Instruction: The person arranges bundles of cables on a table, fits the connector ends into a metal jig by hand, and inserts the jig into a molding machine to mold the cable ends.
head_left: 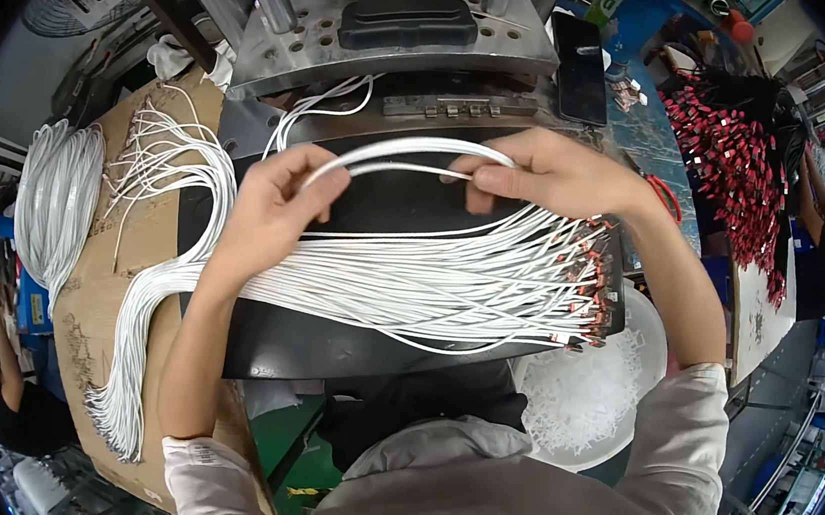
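A few white cables (414,144) arch between my two hands above the dark work surface. My left hand (282,206) pinches them at the left end of the arch, thumb against fingers. At the other end my right hand (547,174) is closed on them, its thumb pressed over one strand tip. Below both hands lies a thick bundle of white cables (400,281), spread out across the black table (282,349). Small red and dark ends (585,286) tip that bundle on the right. On its left it bends down over the cardboard.
A metal press (391,74) with a black block (409,22) stands behind my hands; a phone (579,69) lies beside it. Cardboard (89,324) and coiled cables (58,205) are left. A tub of white pieces (588,402) and red-tipped cables (729,160) are right. Other people work at both sides.
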`<state>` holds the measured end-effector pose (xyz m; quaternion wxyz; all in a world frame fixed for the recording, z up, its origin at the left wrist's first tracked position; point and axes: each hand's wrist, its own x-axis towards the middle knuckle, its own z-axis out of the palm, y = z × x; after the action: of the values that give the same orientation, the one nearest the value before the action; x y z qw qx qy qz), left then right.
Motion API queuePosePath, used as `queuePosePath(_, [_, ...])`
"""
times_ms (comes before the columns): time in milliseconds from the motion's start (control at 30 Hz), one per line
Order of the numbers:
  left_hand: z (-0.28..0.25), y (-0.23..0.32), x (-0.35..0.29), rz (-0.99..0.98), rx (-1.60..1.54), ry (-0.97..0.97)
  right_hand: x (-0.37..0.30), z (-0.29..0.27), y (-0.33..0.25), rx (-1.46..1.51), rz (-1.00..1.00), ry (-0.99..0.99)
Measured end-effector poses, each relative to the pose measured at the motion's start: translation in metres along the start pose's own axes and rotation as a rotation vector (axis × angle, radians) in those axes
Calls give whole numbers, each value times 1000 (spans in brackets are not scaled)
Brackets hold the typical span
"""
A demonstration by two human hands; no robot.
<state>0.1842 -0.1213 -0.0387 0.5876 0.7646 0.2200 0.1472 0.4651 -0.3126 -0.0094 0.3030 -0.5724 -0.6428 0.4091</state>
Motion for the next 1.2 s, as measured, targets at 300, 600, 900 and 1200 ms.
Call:
queuePosePath(300, [78,49,44,-181,-375,-761,-62,-69,-17,446,195,7])
queuePosePath(600, [125,24,41,-261,-427,-361,8,-8,35,-270,14,140])
queuePosePath(900, [84,-2,18,-231,-580,-402,34,41,37,-907,122,574])
queuePosePath(1200, [94,3,21,-297,-511,-205,9,40,23,411,316,456])
